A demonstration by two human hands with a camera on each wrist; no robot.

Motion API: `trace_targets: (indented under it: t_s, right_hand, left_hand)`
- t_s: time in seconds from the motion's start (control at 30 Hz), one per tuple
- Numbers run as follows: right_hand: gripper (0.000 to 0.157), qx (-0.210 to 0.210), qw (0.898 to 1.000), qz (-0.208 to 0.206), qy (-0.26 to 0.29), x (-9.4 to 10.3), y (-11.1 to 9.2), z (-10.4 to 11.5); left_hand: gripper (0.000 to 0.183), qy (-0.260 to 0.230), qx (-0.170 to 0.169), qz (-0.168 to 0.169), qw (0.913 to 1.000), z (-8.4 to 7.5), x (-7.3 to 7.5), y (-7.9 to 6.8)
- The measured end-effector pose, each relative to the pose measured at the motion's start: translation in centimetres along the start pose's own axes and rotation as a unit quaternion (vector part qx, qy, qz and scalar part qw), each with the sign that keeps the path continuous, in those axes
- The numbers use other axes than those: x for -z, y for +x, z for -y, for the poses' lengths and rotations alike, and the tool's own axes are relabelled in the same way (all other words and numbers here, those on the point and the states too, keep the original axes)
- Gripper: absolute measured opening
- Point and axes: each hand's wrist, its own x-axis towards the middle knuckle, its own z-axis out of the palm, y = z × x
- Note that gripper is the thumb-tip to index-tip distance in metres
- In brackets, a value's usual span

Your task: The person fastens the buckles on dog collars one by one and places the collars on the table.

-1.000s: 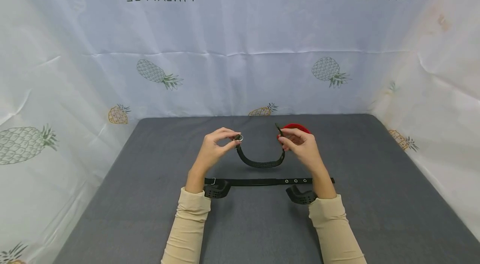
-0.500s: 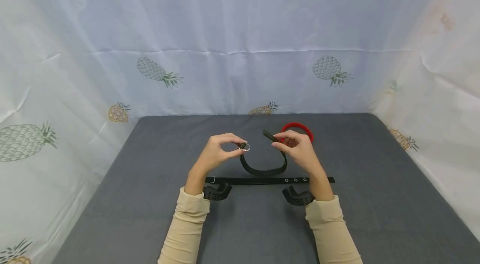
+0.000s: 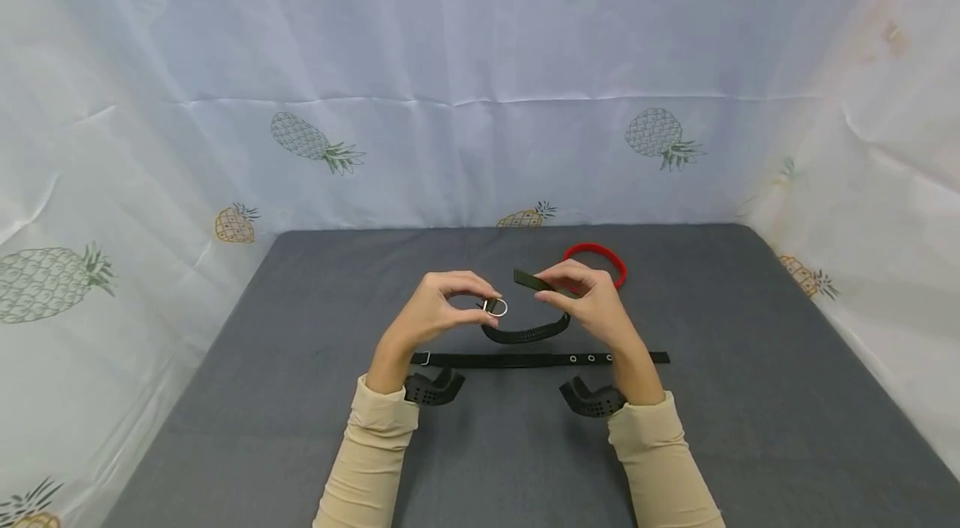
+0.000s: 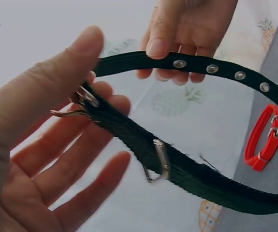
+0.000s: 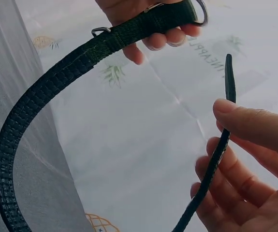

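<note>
A dark green buckled collar (image 3: 527,336) is held up in a loop, its bottom curve hanging between both hands. My left hand (image 3: 444,307) pinches its buckle end; the left wrist view shows the metal buckle (image 4: 88,95) by the thumb and a D-ring (image 4: 159,162) further along the band. With thumb and fingers my right hand (image 3: 590,301) pinches the other end, whose flat tip (image 3: 530,280) sticks out leftward toward the buckle. Several metal eyelets (image 4: 212,69) line that end. A small gap separates tip and buckle in the head view.
Behind my right hand a red collar (image 3: 621,263) lies looped on the grey table (image 3: 225,395). A black strap (image 3: 495,361) with a buckle and eyelets stretches straight across nearer to me. White pineapple-print curtain (image 3: 480,53) surrounds the table. Black perforated pieces (image 3: 435,389) sit at my wrists.
Both hands have come closer together and slightly lower. The collar's tip has swung from upright to pointing left at the buckle, and more of the red collar shows.
</note>
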Motion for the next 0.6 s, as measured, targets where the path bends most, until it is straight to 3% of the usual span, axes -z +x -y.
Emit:
trace_targets:
  t_s: [0.47, 0.6]
  right_hand:
    - [0.024, -0.006, 1.0, 0.018, 0.024, -0.4, -0.1, 0.5]
    - [0.022, 0.001, 0.999, 0.022, 0.026, -0.6, -0.1, 0.5]
  left_hand:
    - [0.028, -0.04, -0.031, -0.117, 0.9918, 0.2, -1.0, 0.5]
    - [0.029, -0.036, -0.039, -0.124, 0.9909, 0.4, -1.3, 0.6]
